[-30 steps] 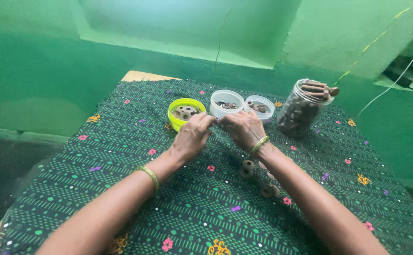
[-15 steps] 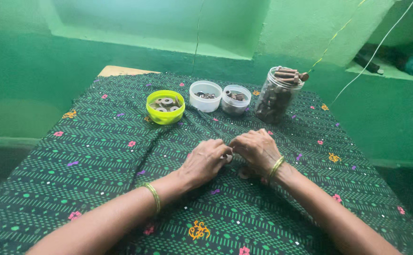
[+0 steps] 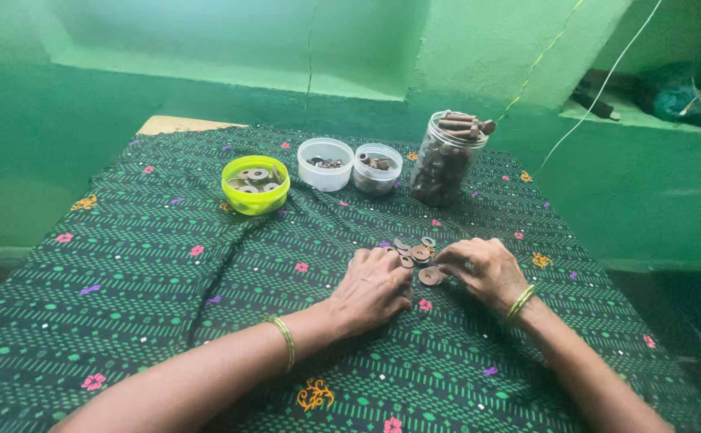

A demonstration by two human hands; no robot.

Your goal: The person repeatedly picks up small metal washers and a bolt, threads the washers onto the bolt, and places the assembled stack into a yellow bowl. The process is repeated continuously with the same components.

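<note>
Both hands rest near the surface's (image 3: 126, 305) middle: left hand (image 3: 374, 287) curled loosely, holding nothing, right hand (image 3: 483, 269) pinching a washer (image 3: 430, 276) (rusty) beside the washers (image 3: 411, 250); 3 tubs along the far edge.

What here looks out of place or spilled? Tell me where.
A small heap of rusty washers lies loose on the green cloth between the left hand and right hand, outside the tubs. The jar is overfilled, bolts poking above its rim.
</note>
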